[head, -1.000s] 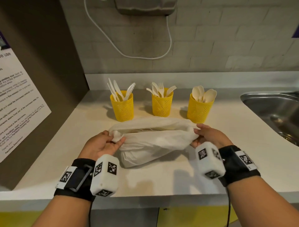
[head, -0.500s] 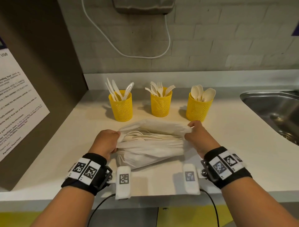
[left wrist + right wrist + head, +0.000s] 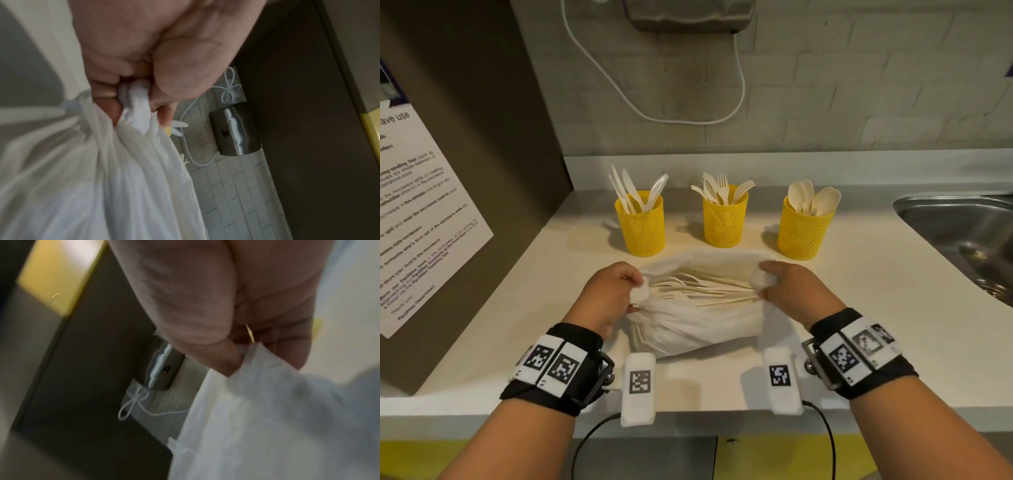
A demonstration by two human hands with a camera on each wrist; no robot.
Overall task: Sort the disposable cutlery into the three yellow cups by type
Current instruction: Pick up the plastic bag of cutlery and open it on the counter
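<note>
A white plastic bag [image 3: 698,325] lies on the counter, its mouth pulled wide. Inside it shows a heap of pale disposable cutlery [image 3: 702,291]. My left hand [image 3: 616,291] grips the bag's bunched left edge [image 3: 135,94]. My right hand [image 3: 784,287] grips the right edge [image 3: 252,356]. Behind the bag stand three yellow mesh cups: the left cup [image 3: 642,228] holds knives, the middle cup [image 3: 724,219] forks, the right cup [image 3: 804,228] spoons.
A steel sink [image 3: 962,236] is sunk into the counter at the right. A brown panel with a printed notice [image 3: 421,212] walls off the left. On the brick wall above hangs a metal unit [image 3: 688,13] with a white cable [image 3: 650,113]. The counter's front edge [image 3: 705,416] runs under my wrists.
Both hands turned knuckles-up and pulled the bag's edges apart. The mouth widened and the cutlery inside came into view.
</note>
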